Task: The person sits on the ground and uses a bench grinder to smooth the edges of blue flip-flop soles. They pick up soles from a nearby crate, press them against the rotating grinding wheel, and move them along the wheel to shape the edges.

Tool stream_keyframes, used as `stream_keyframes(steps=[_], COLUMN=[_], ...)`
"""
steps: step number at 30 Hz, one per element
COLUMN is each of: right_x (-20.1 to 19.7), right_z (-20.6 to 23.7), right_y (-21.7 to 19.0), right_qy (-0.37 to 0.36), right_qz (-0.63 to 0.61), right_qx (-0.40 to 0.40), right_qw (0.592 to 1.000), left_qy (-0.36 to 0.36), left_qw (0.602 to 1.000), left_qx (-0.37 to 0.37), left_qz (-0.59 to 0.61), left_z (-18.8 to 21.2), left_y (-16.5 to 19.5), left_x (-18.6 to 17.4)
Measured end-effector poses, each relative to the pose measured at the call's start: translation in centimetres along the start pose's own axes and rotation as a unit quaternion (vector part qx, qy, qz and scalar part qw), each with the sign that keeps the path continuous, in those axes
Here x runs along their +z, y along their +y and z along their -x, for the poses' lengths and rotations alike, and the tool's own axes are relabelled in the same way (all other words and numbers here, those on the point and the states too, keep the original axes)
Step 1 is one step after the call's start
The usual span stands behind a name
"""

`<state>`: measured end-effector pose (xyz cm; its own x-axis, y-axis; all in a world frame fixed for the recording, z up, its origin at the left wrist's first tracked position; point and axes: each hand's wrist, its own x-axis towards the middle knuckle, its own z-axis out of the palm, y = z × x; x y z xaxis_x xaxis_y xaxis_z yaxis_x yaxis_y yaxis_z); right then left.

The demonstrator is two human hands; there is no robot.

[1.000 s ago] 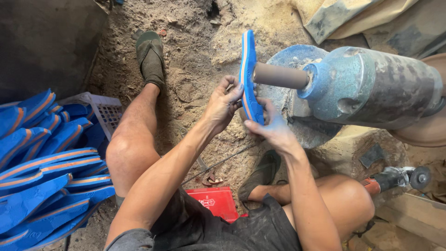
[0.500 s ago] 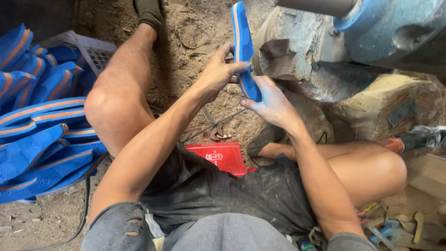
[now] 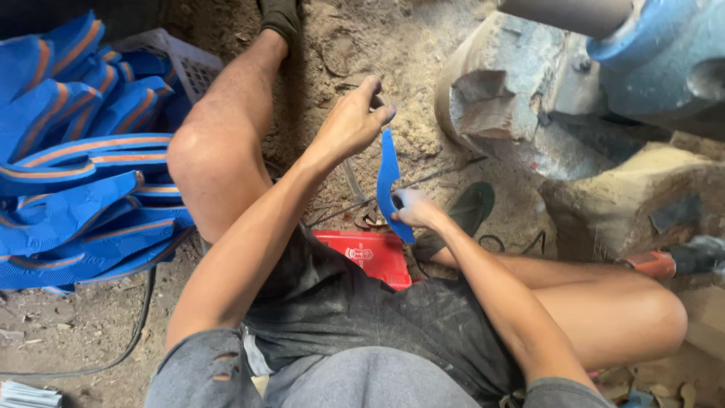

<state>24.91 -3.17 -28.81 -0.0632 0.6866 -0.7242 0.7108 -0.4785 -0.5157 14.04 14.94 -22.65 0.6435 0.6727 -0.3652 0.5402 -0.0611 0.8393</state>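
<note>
A blue sandal sole [image 3: 387, 181] hangs edge-on in front of me, low over the dirt floor. My right hand [image 3: 414, 211] grips its lower end. My left hand [image 3: 353, 121] is above its upper end with fingers pinched together near the top tip; whether it touches the sole is unclear. The grey-blue grinding machine [image 3: 574, 83] with its shaft stands at the upper right, apart from the sole.
A heap of blue soles with orange stripes [image 3: 83, 166] lies at the left beside a white crate [image 3: 189, 64]. A red box [image 3: 366, 257] sits between my legs. A green sandal [image 3: 461, 215] and an orange-handled tool [image 3: 664, 261] lie at right.
Both hands have drawn the blue sole away from the machine's wheel and down towards my lap. The view has tilted downward.
</note>
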Motion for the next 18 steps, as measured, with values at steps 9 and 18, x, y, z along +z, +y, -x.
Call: stream_keyframes(steps=[9,18], right_x=[0.6,1.6], right_z=[-0.9,-1.4], right_y=[-1.7,-3.0], right_qy=[-0.026,-0.021], right_qz=[-0.089,-0.114], right_qx=[0.031,0.040], right_qw=[0.995,0.992], left_qy=[0.129,0.266], left_qw=[0.990,0.944], left_qx=[0.044,0.197], left_qz=[0.038,-0.010], left_z=[5.0,6.7], left_y=[1.6,0.8], left_x=[-6.1,-7.6])
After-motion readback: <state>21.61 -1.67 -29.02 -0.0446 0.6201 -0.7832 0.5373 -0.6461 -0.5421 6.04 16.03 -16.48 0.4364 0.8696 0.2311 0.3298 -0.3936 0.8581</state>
